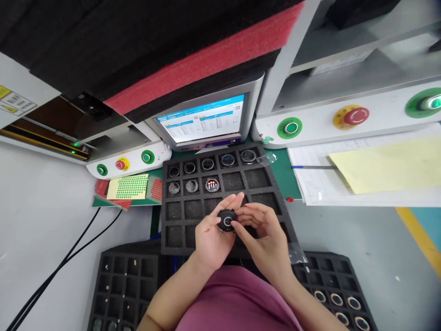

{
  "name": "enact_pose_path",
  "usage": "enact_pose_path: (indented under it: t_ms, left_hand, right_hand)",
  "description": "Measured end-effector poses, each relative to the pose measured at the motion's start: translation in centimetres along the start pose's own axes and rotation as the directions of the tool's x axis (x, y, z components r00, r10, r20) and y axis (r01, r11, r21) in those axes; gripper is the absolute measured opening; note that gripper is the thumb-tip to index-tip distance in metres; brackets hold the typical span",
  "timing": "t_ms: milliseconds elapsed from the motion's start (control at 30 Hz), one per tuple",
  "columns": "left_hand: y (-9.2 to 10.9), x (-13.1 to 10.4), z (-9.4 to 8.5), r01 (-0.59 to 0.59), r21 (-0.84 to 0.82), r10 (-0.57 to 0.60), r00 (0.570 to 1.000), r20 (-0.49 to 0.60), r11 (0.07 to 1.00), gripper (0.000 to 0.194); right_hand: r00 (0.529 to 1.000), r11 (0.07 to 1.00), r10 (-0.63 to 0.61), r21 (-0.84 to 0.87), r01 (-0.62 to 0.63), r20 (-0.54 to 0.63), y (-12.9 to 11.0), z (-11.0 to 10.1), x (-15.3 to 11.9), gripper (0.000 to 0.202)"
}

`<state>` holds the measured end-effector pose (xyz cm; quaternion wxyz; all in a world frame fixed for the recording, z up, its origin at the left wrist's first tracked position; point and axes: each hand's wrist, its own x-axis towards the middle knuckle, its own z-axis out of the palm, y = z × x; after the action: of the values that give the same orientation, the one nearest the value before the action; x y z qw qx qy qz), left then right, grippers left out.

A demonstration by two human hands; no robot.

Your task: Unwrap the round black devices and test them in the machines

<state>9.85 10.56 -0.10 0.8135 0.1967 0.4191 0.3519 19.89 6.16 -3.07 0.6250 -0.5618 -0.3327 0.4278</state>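
Black smartwatch case (226, 221), sensor side up, sits over the foam tray (232, 180), gripped by both hands: left hand (212, 239) cradles its edge, right hand (270, 239) pinches it, thumb at the back. Eight watches occupy the tray's far two rows, one display lit (212, 185). This piece seems mid-handling; how much remains, cannot tell.

One watch body (223, 225) is counted between the left grip (213, 236) and the right grip (268, 236). Eight watches (207, 164) are counted beyond the grips in one foam tray (234, 181): five in the far row, three in the next. Five ringed discs (354, 303) are visible in one tray (324, 264) below and right of the grips; one further tray (144, 266) is noted below left. Farther beyond, one monitor (201, 122), four green buttons (291, 128) and two red buttons (358, 116) are recorded.
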Motion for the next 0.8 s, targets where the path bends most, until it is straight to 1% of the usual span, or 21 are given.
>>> enact_pose_path:
  t_ms: [67, 100, 167, 267, 333, 367, 400, 467, 567, 633, 700, 800]
  left_hand:
    - [-0.1, -0.3, -0.3, -0.038, 0.055, 0.034, 0.997, 0.071, 0.998, 0.057]
    - [-0.2, -0.5, -0.5, -0.059, 0.095, 0.049, 0.994, 0.100, 0.994, 0.055]
    - [-0.4, -0.9, -0.9, -0.117, 0.217, 0.090, 0.987, 0.131, 0.969, 0.049]
    - [-0.5, -1.9, -1.1, -0.176, 0.403, 0.151, 0.984, 0.092, 0.898, 0.037]
    - [-0.4, -2.6, -1.0, -0.213, 0.454, 0.211, 0.976, 0.055, 0.865, 0.029]
    - [-0.2, -3.0, -1.0, -0.242, 0.473, 0.246, 0.968, 0.055, 0.847, 0.025]
    - [0.0, -3.3, -1.0, -0.281, 0.500, 0.281, 0.957, 0.076, 0.819, 0.022]
    - [0.6, -3.9, -0.9, -0.356, 0.582, 0.322, 0.932, 0.166, 0.731, 0.021]
    - [1.7, -4.3, -0.8, -0.449, 0.699, 0.324, 0.892, 0.316, 0.557, 0.026]
    - [2.3, -4.3, -0.8, -0.499, 0.736, 0.318, 0.865, 0.389, 0.457, 0.028]
    - [2.7, -4.2, -0.8, -0.538, 0.747, 0.307, 0.841, 0.445, 0.391, 0.029]
    - [2.8, -4.0, -0.8, -0.574, 0.746, 0.303, 0.817, 0.491, 0.337, 0.029]
  right_hand:
    - [0.999, 0.998, 0.022, 0.053, -0.024, 0.046, -0.5, 0.0, 0.0, 0.032]
    - [0.999, 0.997, 0.023, 0.078, -0.027, 0.047, -0.9, -0.1, -0.1, 0.032]
    - [1.000, 0.995, -0.009, 0.096, 0.009, -0.004, -1.6, -0.4, -0.2, 0.033]
    - [0.989, 0.992, -0.123, -0.001, 0.124, -0.084, -2.5, -0.8, -0.5, 0.035]
    - [0.979, 0.980, -0.188, -0.075, 0.182, -0.081, -3.0, -1.1, -0.6, 0.033]
    - [0.976, 0.976, -0.205, -0.090, 0.198, -0.071, -3.2, -1.2, -0.7, 0.032]
    - [0.975, 0.974, -0.212, -0.089, 0.206, -0.061, -3.4, -1.3, -0.8, 0.031]
    - [0.980, 0.979, -0.197, -0.053, 0.195, -0.033, -3.9, -1.5, -0.9, 0.032]
    - [0.983, 0.983, -0.183, -0.020, 0.183, -0.008, -4.4, -2.0, -1.2, 0.032]
    - [0.976, 0.976, -0.217, -0.031, 0.217, 0.009, -4.6, -2.3, -1.3, 0.034]
    - [0.960, 0.959, -0.277, -0.048, 0.279, 0.044, -4.5, -2.6, -1.6, 0.040]
    - [0.933, 0.929, -0.356, -0.088, 0.360, 0.059, -4.3, -2.7, -1.9, 0.046]
